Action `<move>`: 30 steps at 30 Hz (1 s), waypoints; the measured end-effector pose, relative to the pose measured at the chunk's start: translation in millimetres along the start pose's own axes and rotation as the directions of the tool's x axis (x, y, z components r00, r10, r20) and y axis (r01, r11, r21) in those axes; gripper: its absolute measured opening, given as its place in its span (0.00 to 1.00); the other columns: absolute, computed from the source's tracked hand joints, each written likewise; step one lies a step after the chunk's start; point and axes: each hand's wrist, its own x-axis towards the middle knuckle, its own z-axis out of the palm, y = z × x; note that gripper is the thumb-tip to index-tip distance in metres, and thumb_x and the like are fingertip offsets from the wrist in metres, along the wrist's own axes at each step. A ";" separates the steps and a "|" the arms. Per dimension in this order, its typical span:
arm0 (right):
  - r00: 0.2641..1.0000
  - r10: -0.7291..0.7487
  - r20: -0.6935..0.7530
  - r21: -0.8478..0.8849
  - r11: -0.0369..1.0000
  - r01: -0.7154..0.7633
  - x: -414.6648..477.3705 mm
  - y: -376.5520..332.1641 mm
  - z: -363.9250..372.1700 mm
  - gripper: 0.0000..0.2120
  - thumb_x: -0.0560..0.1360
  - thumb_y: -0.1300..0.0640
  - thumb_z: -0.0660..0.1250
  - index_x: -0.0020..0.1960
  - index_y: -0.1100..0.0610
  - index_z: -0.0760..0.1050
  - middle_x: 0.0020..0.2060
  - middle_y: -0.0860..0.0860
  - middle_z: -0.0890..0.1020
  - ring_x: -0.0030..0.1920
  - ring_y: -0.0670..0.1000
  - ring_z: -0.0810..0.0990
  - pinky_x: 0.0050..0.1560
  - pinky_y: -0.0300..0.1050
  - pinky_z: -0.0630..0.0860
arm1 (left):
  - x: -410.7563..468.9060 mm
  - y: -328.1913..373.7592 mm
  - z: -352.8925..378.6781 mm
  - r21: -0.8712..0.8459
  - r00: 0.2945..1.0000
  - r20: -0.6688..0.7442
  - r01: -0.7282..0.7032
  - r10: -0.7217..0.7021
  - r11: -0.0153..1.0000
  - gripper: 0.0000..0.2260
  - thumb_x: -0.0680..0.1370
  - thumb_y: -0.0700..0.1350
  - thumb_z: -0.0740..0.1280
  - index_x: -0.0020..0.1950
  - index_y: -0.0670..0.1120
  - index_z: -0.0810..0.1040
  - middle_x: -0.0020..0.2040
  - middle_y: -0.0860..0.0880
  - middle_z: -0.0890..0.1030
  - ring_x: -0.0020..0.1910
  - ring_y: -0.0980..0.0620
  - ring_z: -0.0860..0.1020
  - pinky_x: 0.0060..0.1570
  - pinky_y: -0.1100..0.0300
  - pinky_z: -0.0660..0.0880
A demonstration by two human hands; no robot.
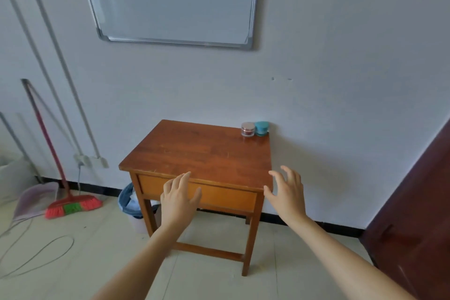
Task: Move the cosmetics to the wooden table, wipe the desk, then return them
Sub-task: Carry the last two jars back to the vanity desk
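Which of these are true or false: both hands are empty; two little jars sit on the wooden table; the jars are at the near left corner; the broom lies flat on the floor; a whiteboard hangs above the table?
1. Both hands are empty. True: the left hand and right hand are open with fingers spread and hold nothing.
2. Two little jars sit on the wooden table. True: a pink-lidded jar and a teal jar stand side by side.
3. The jars are at the near left corner. False: they stand at the far right corner, by the wall.
4. The broom lies flat on the floor. False: it leans upright against the wall.
5. A whiteboard hangs above the table. True.
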 end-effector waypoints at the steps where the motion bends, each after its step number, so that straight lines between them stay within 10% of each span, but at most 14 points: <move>1: 1.000 0.015 0.006 0.003 1.000 -0.015 14.3 -1.4 9.7 0.18 0.70 0.58 0.71 0.58 0.61 0.76 0.62 0.62 0.72 0.65 0.63 0.67 0.60 0.56 0.68 | 21.0 -2.5 4.2 -0.014 1.000 -0.001 -0.007 0.007 1.000 0.22 0.78 0.51 0.59 0.71 0.48 0.62 0.71 0.49 0.65 0.71 0.47 0.58 0.67 0.50 0.59; 30: 0.864 0.429 0.264 0.143 0.868 -0.475 347.5 159.6 227.1 0.24 0.73 0.56 0.68 0.66 0.59 0.66 0.59 0.56 0.71 0.63 0.54 0.66 0.59 0.40 0.65 | 423.9 78.0 260.8 -0.056 0.912 0.406 -0.040 0.059 0.998 0.28 0.75 0.51 0.65 0.72 0.48 0.59 0.70 0.48 0.65 0.68 0.48 0.62 0.65 0.55 0.63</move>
